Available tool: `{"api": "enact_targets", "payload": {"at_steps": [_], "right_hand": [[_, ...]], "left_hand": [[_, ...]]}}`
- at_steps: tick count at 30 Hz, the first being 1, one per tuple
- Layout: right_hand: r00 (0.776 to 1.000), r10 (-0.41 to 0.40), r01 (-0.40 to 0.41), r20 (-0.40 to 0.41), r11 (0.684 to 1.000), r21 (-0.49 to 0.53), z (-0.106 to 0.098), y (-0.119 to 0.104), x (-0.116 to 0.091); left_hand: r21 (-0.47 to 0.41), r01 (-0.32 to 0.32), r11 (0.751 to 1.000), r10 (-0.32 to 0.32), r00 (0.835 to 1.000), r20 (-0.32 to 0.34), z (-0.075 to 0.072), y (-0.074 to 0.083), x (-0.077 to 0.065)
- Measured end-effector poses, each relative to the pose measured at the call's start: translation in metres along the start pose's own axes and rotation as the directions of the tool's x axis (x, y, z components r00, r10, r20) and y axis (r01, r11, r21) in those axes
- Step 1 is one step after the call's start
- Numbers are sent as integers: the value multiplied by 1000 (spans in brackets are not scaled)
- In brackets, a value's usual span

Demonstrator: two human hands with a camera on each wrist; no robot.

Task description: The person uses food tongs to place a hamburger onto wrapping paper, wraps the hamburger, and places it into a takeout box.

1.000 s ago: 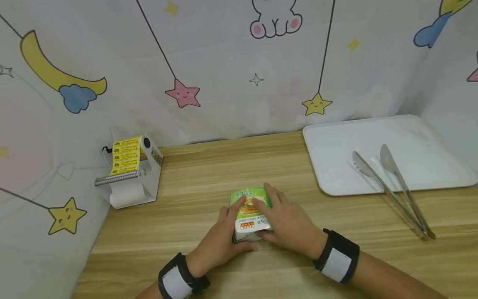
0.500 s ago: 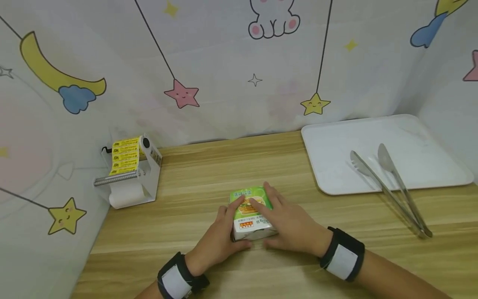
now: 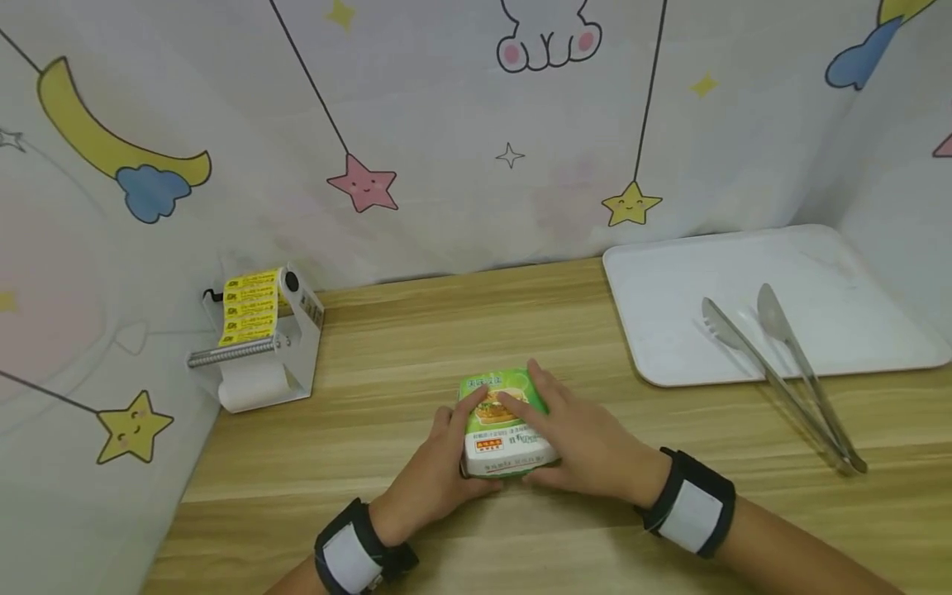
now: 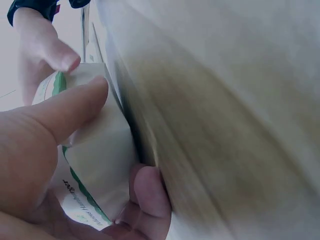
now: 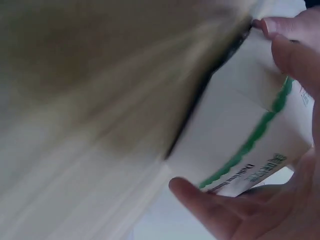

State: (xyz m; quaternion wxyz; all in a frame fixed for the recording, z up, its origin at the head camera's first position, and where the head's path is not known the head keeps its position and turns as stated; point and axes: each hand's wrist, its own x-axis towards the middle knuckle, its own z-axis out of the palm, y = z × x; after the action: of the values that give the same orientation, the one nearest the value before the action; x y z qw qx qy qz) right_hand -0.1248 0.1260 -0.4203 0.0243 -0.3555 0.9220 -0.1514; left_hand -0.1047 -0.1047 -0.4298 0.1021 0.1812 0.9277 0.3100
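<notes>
A green and white paper hamburger box (image 3: 513, 456) sits on the wooden table, its lid down, with a burger picture on top. My left hand (image 3: 426, 473) grips its left side. In the left wrist view the thumb lies along the box's white side (image 4: 102, 155), with a fingertip curled at its lower edge. My right hand (image 3: 599, 453) holds the box from the right, fingers spread over the lid and thumb at the front. The right wrist view shows green lettering on the box wall (image 5: 225, 125) between that hand's thumb and fingers.
At the back left stands a white label dispenser (image 3: 297, 364) with a roll of yellow stickers (image 3: 250, 307). A white tray (image 3: 669, 289) lies back right, with metal food tongs (image 3: 775, 324) resting across its front edge onto the table. A patterned cloth wall (image 3: 446, 223) closes off the back.
The lid's front flap, lifted and creased by my right thumb a second ago, now lies flat over the front. My right hand has shifted slightly right; my left hand holds nearly still.
</notes>
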Motion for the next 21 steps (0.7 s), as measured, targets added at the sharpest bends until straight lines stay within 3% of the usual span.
{"api": "enact_targets", "payload": {"at_steps": [15,21], "right_hand": [[998,48,-45,-48,998,46,-5,-1,0],[997,46,-43,-66,998,42,-4,0,-1]], "left_hand": [[27,-28,999,28,999,-20,-4,1,-4],[-12,15,1000,-15,1000,-7,-6,-2,-5]]}}
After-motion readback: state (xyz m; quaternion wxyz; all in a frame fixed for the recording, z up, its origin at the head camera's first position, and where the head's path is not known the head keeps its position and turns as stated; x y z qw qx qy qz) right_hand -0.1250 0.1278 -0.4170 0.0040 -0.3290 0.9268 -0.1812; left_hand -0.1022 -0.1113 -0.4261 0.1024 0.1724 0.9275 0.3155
